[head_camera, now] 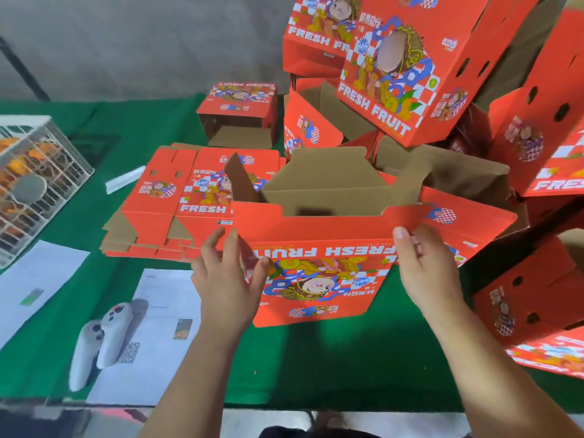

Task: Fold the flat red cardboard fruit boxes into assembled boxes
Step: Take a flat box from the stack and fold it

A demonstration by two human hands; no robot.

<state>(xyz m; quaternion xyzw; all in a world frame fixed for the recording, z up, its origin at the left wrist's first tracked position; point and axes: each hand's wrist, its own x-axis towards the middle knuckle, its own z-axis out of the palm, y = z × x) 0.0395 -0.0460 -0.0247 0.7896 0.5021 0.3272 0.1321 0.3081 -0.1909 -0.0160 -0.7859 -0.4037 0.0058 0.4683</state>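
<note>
Both hands hold our half-opened box (319, 263) above the green table (284, 358), left hand (226, 279) pinching its left corner, right hand (423, 267) gripping its right edge, long axis between them.

Head-worn view, down over table (300, 358)

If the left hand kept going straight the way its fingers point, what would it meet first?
The left hand already pinches the near left corner of the half-folded box. Its fingers point up and away, so beyond that corner it would probably reach the stack of flat boxes lying behind, though depth is hard to judge.
</note>
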